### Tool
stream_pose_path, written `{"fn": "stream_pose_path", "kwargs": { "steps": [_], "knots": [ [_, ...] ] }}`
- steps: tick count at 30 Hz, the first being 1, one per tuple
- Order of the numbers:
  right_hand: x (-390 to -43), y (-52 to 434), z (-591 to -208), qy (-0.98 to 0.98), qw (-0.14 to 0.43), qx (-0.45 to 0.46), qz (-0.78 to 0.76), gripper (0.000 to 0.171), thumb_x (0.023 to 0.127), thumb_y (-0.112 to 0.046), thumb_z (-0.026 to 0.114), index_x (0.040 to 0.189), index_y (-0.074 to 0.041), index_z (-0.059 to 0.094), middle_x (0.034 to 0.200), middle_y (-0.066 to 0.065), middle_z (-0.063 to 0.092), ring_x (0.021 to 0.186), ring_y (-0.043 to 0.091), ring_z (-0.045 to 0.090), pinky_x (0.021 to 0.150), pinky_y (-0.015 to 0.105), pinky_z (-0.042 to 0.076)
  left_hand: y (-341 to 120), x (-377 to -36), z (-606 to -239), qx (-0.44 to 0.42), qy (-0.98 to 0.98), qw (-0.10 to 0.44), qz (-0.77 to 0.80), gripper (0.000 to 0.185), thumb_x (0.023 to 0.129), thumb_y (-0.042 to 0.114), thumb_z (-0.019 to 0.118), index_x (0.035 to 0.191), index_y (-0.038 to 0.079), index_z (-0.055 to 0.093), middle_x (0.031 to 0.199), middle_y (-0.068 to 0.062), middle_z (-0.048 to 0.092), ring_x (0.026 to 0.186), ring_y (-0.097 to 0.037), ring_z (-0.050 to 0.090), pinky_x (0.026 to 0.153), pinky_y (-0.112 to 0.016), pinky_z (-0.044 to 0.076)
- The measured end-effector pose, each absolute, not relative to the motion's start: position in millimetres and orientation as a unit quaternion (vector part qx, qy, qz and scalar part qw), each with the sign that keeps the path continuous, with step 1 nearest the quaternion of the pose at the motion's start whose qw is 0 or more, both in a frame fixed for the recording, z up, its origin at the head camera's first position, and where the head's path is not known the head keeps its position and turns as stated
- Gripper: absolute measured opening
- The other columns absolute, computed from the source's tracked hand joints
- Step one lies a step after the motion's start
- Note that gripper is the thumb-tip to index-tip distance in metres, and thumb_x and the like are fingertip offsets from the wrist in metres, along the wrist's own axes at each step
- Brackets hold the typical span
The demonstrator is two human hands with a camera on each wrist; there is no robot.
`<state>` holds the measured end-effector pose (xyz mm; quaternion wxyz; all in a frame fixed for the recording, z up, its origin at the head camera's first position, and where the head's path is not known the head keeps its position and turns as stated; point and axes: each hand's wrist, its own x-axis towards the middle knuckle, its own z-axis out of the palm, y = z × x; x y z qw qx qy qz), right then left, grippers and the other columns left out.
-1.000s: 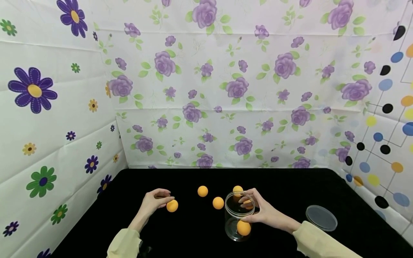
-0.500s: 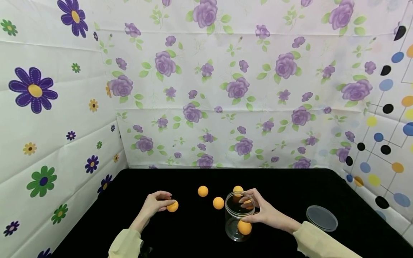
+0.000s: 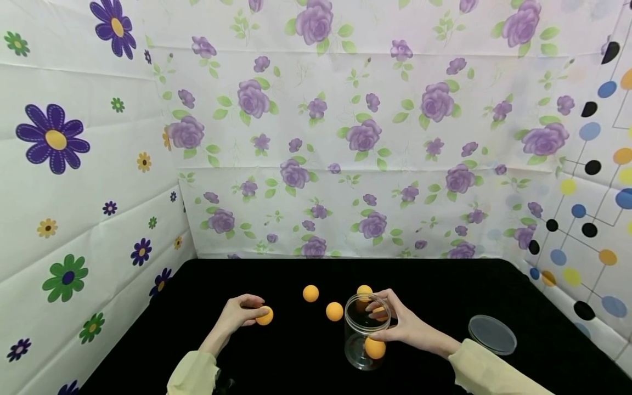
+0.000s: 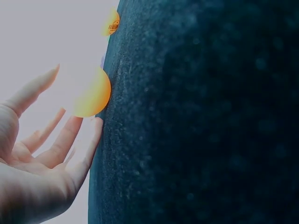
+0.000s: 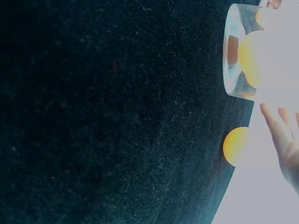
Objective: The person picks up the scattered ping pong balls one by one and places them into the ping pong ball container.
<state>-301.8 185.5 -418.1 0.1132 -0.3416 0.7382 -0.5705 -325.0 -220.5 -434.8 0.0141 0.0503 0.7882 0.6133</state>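
My left hand [image 3: 242, 312] lies on the black table [image 3: 276, 362] with its fingertips [image 4: 91, 135] touching an orange ball [image 3: 266, 316] [image 4: 91, 93]. The thumb arches above that ball, which sits on the cloth. My right hand [image 3: 397, 325] grips the rim of an upright clear jar [image 3: 356, 343] [image 5: 231, 51], fingers over its far side and thumb on the near side. One orange ball [image 3: 375, 348] [image 5: 250, 58] lies inside the jar. An orange patch shows by the fingers at the jar's mouth; I cannot tell what it is.
Three more orange balls lie loose: one [image 3: 310, 293] at the middle, one [image 3: 334, 311] left of the jar, one [image 3: 364, 290] just behind it. The clear lid [image 3: 492, 334] lies flat at the right. Patterned walls [image 3: 345, 137] close in the table on three sides.
My left hand's fingers have closed in on the ball, from just beside it to touching and partly covering it. My right hand and the jar have stayed put.
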Motion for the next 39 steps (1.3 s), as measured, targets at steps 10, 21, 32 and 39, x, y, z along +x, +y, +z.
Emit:
{"fn": "stream_pose_path", "kwargs": {
  "steps": [10,21,32,39],
  "knots": [
    [-302.3,186.7,-417.9,0.738,0.114,-0.338,-0.573,0.056,0.086,-0.010,0.062,0.129,-0.006,0.027,0.125,0.023,0.036,0.113,0.041,0.039,0.079,0.039,0.047,-222.8,-324.2,-432.2,0.075,0.778,0.049,0.622,0.039,0.080,0.014,0.071,0.109,-0.008,0.057,0.098,-0.013,0.057,0.086,-0.024,0.059,0.074,-0.037,0.049],
    [-302.0,184.9,-418.1,0.736,0.108,-0.347,-0.571,0.057,0.086,-0.010,0.063,0.129,-0.005,0.026,0.126,0.026,0.034,0.113,0.041,0.039,0.079,0.039,0.047,-221.9,-322.9,-430.4,0.076,0.783,0.058,0.615,0.037,0.079,0.012,0.071,0.106,-0.010,0.058,0.095,-0.012,0.057,0.085,-0.024,0.059,0.075,-0.037,0.049],
    [-301.9,184.4,-419.9,0.743,0.100,-0.344,-0.566,0.058,0.085,-0.011,0.064,0.129,-0.003,0.027,0.124,0.022,0.037,0.112,0.039,0.040,0.077,0.038,0.048,-219.4,-324.1,-429.1,0.080,0.779,0.068,0.618,0.037,0.079,0.014,0.071,0.106,-0.009,0.059,0.094,-0.011,0.058,0.085,-0.025,0.059,0.076,-0.037,0.049],
    [-303.0,186.2,-421.0,0.738,0.110,-0.343,-0.571,0.058,0.086,-0.011,0.063,0.129,-0.004,0.026,0.124,0.021,0.037,0.112,0.039,0.040,0.079,0.039,0.047,-216.2,-325.2,-425.4,0.081,0.773,0.075,0.625,0.037,0.080,0.015,0.071,0.107,-0.008,0.059,0.099,-0.013,0.057,0.086,-0.025,0.059,0.077,-0.039,0.048]
  ]
}}
